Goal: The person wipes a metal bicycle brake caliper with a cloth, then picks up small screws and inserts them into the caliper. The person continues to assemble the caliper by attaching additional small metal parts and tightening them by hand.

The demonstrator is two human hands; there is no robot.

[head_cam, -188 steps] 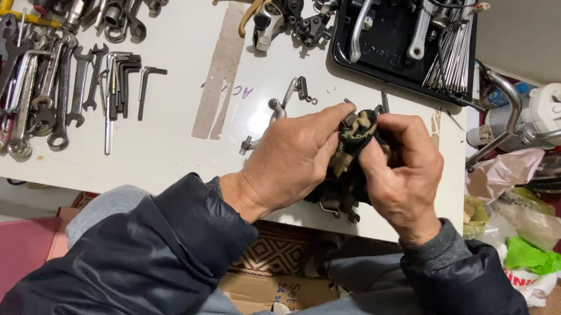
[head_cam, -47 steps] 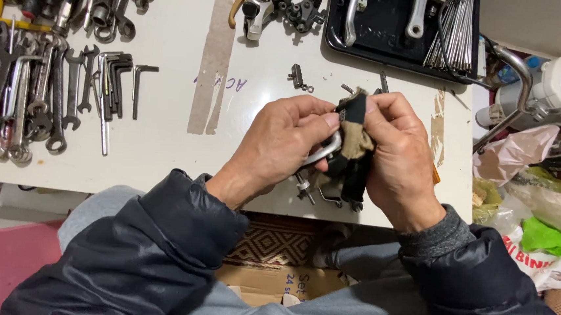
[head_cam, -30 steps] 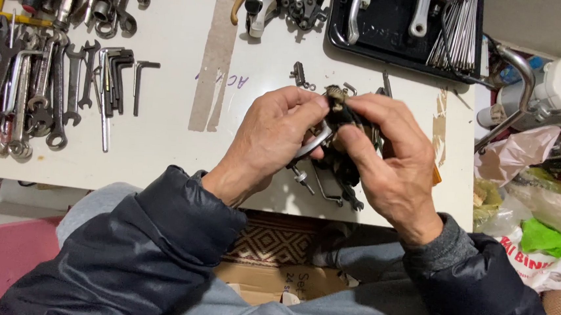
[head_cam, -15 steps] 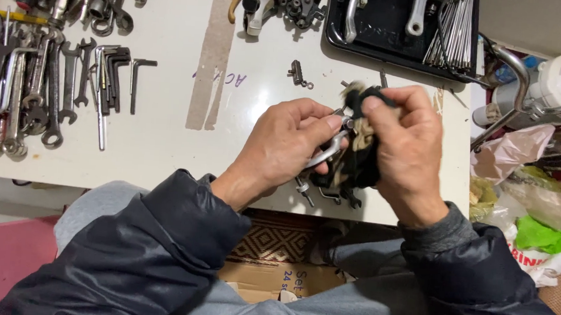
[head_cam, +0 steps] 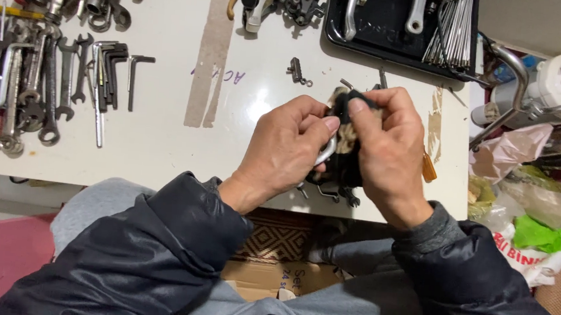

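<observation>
A dark rag (head_cam: 344, 162) is being gripped by the right hand (head_cam: 386, 152) above the table (head_cam: 163, 136) edge; a metal part (head_cam: 325, 153) is being pinched by left hand (head_cam: 288, 148) fingers against it.

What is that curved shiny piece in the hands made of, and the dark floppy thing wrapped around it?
The curved shiny piece, pinched by the left hand, looks like bare polished metal: silver-grey with a bright glint. The dark floppy rag under the right hand seems to be soft cloth, since it folds and bunches; its black and tan patches may be grime, though that is uncertain.
</observation>
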